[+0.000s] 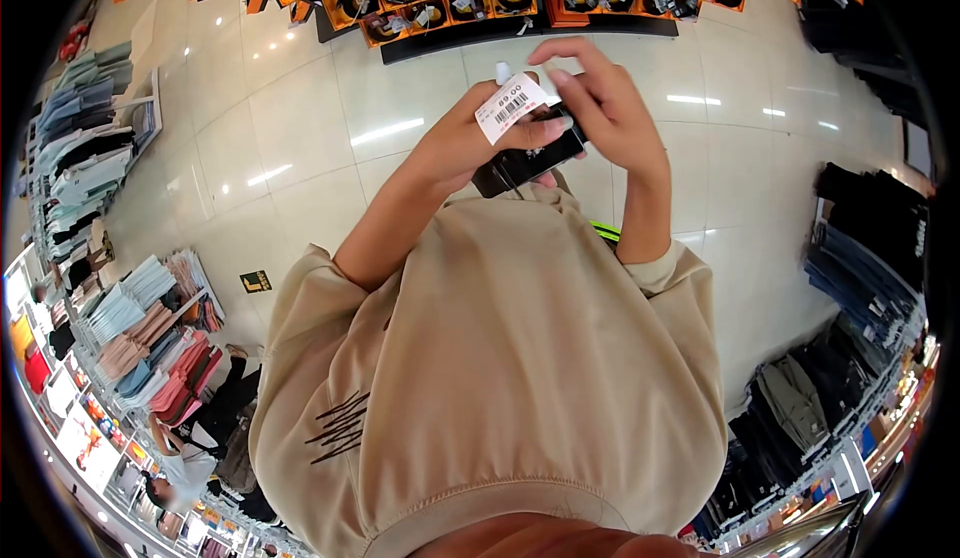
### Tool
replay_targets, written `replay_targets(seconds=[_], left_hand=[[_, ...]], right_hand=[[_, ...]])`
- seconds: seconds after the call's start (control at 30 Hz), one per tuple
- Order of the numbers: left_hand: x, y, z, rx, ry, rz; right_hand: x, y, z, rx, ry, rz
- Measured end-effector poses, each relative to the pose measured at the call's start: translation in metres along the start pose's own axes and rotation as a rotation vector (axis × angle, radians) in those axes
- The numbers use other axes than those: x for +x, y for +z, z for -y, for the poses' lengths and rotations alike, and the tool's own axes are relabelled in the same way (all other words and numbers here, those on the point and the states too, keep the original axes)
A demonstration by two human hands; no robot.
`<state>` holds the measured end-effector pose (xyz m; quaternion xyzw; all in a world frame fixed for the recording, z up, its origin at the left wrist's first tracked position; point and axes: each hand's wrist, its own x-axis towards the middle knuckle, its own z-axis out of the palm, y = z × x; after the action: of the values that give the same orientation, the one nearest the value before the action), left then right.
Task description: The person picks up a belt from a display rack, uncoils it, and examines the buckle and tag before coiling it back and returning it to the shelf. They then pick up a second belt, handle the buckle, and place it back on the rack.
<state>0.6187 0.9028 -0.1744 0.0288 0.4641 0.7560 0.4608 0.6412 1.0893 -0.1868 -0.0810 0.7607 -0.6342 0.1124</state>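
My left hand (pixel 458 140) is closed around a small black box (pixel 518 170), its thumb lying across the top face. A white price tag (pixel 508 110) with a barcode and "89.00" printed on it lies over the fingers of this hand, and a small white piece (pixel 503 73) sticks up just beyond the tag. Close on the right, my right hand (pixel 622 118) is raised beside the box. Its index finger arches over toward the tag, with the thumb tip a little apart from it. Part of the box is hidden behind my fingers.
Ahead stands a display rack (pixel 430 15) of orange boxes holding tagged goods. Folded clothes fill the shelves on the left (pixel 150 283), and dark trousers (pixel 865 258) hang or lie on the right. Another person (pixel 185 473) is at the lower left. Pale tiled floor (pixel 340 93) lies between.
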Motion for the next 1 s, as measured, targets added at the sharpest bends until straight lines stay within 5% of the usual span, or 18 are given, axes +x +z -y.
replay_targets(seconds=[0.1, 0.17, 0.23, 0.3, 0.4, 0.5, 0.57, 0.7, 0.87, 1.0], left_hand=[[0.0, 0.0, 0.0, -0.005, 0.046, 0.009], [0.0, 0.001, -0.003, -0.03, 0.07, -0.032], [0.004, 0.0, 0.001, -0.206, 0.197, -0.206], [0.005, -0.005, 0.002, -0.253, 0.307, -0.362], [0.0, -0.019, 0.003, -0.414, 0.359, -0.432], [-0.001, -0.02, 0.002, -0.436, 0.424, -0.47], [0.001, -0.019, 0.005, -0.444, 0.442, -0.512], [0.003, -0.015, 0.009, -0.463, 0.497, -0.547], [0.003, -0.018, 0.006, -0.452, 0.555, -0.552], [0.012, -0.02, 0.005, -0.46, 0.565, -0.579]], right_hand=[[0.012, 0.016, -0.016, 0.244, -0.203, -0.045], [0.008, 0.004, -0.015, 0.342, -0.011, -0.08], [0.014, 0.017, -0.027, 0.226, -0.219, -0.455], [0.009, 0.017, -0.048, -0.213, -0.424, -0.801], [-0.029, 0.043, -0.026, -0.036, -0.137, -0.533], [-0.036, 0.072, -0.017, -0.305, 0.035, -0.273], [-0.035, 0.088, -0.022, -0.25, 0.07, -0.317], [-0.02, 0.1, -0.019, -0.409, -0.237, -0.779], [-0.021, 0.102, -0.012, -0.319, -0.003, -0.64], [-0.013, 0.103, -0.013, -0.215, -0.022, -0.588]])
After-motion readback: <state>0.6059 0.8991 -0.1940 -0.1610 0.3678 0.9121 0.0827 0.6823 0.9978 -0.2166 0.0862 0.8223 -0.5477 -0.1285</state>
